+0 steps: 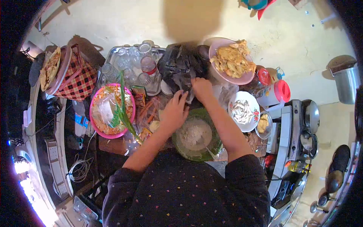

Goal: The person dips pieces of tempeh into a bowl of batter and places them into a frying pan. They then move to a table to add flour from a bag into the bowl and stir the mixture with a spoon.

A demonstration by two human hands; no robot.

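Observation:
A black plastic bag [179, 62] lies at the back of the table, with its thin greyish end pulled toward me. My right hand [202, 90] is closed, its fingers pinching this plastic from the right. Opposite it, my left hand [174, 113] reaches up with fingers stretched and somewhat apart, the tips at the plastic's near edge. Below both hands sits a green bowl [180, 149] holding a pale floury mixture, with a spoon handle [210, 152] leaning at its right. Part of the bowl is covered by my forearms.
On the left are a pink basin [93, 123] of shredded vegetables with a green leafy stalk [123, 100] across it, and a metal tray [110, 56] of glassware. To the right stand a pink plate [214, 47] of fried food, a white flowered bowl [253, 104], red-lidded containers [281, 90] and a stove [295, 130].

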